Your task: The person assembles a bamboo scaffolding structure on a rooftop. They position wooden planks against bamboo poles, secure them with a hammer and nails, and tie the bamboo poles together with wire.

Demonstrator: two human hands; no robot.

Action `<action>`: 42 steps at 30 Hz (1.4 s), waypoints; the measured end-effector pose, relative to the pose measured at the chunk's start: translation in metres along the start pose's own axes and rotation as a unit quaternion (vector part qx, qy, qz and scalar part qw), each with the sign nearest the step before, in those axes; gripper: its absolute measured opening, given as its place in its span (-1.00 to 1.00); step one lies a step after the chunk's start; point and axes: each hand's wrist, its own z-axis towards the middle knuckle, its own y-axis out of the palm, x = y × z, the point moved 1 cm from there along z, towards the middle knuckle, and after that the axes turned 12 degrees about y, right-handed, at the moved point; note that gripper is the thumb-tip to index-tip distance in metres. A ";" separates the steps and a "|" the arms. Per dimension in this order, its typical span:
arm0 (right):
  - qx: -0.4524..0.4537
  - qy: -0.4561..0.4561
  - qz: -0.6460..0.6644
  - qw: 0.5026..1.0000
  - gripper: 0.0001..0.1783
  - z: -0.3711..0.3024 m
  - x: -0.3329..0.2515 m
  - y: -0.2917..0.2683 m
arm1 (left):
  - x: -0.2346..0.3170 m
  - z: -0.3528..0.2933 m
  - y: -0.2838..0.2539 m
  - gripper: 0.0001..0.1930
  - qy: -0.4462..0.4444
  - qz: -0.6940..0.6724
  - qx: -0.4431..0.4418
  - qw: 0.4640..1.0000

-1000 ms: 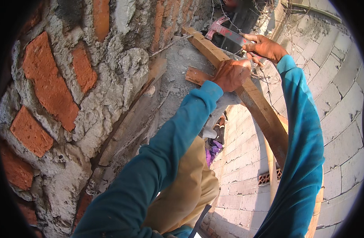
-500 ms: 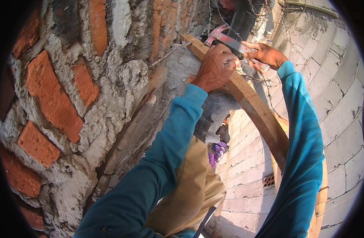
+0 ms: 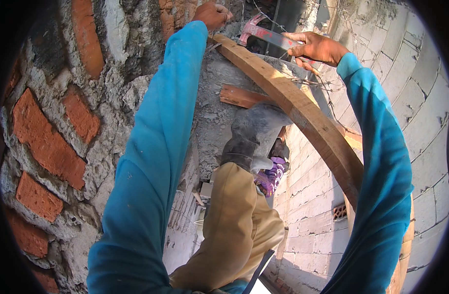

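My right hand [image 3: 318,48] is wrapped round a claw hammer [image 3: 271,36], whose worn red-and-grey head points left over the far end of a wooden beam [image 3: 303,110]. Some thin wire hangs by the fingers of that hand. Further left, my left hand [image 3: 212,16] is raised beside the rough brick wall, just past the beam's far tip. Its fingers are pinched together; whatever they hold is too small to make out. Below the beam lies a short reddish piece of wood [image 3: 241,96].
An uneven brick-and-mortar wall [image 3: 48,139] rises at the left. Barbed wire [image 3: 327,93] runs down past the beam on the right. A pale block wall [image 3: 420,142] fills the right side. My bent leg in tan trousers [image 3: 224,210] and a purple shoe [image 3: 272,176] are beneath.
My left hand has left the hammer and beam and moved up and left towards the brick wall. My right hand keeps the hammer at nearly the same place. The view has shifted slightly.
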 end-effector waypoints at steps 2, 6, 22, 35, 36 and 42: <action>0.013 -0.002 -0.014 1.000 -0.26 -0.001 0.000 0.000 | -0.014 -0.001 0.012 -0.88 -0.011 -0.082 0.000 0.997; 0.027 -0.015 -0.044 0.999 -0.27 -0.005 0.000 0.003 | -0.023 0.000 0.024 -0.87 0.031 -0.018 -0.054 0.998; 0.062 -0.023 -0.082 0.994 -0.32 -0.008 0.004 0.009 | -0.044 -0.012 0.040 -0.76 0.003 -0.014 -0.102 0.995; 0.099 -0.009 -0.142 0.985 -0.35 -0.014 -0.002 0.014 | -0.058 -0.013 0.043 -0.72 -0.002 -0.070 -0.091 0.993; 0.097 -0.008 -0.144 0.985 -0.35 -0.013 -0.001 0.014 | -0.056 -0.014 0.043 -0.71 -0.004 -0.077 -0.093 0.993; 0.087 -0.043 -0.109 0.989 -0.35 -0.005 0.008 0.013 | -0.053 -0.014 0.044 -0.71 -0.025 -0.094 -0.089 0.991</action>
